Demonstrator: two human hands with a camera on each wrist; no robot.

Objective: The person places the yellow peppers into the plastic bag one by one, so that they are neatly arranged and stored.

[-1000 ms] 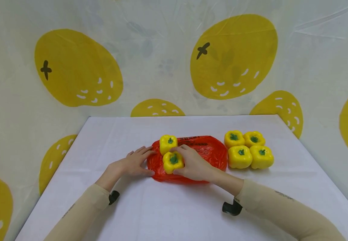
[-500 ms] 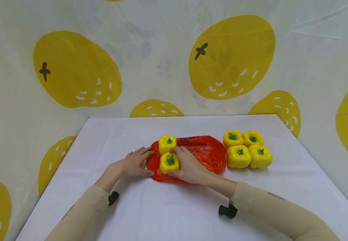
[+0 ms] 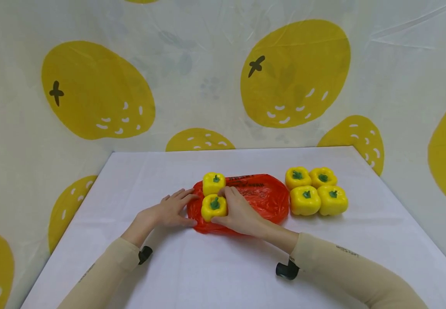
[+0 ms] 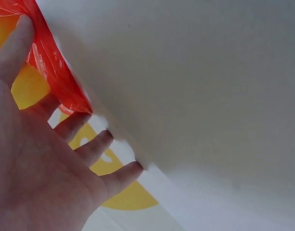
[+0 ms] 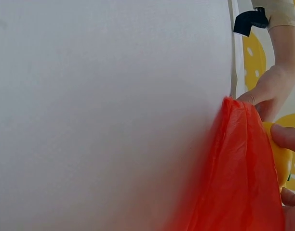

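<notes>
In the head view a red plastic bag (image 3: 271, 199) with black print lies flat on the white table. My right hand (image 3: 242, 214) holds a yellow bell pepper (image 3: 209, 210) between thumb and fingers over the left part of the bag. Just behind it, on the bag, stands a second yellow pepper (image 3: 209, 184). My left hand (image 3: 173, 210) rests at the bag's left edge, fingers spread. The left wrist view has its thumb and fingertips right at the red plastic. In the right wrist view the held pepper shows beyond the bag's raised-looking edge, partly hidden by it.
To the right of the bag several more yellow peppers (image 3: 305, 200) stand close together in two rows. The white tabletop (image 3: 207, 274) stretches in front of the bag. Behind the table hangs a pale cloth (image 3: 192, 77) printed with big yellow fruits.
My right hand has slid the held pepper a little to the left across the bag, up against the front of the other pepper. My left hand has stayed in place.
</notes>
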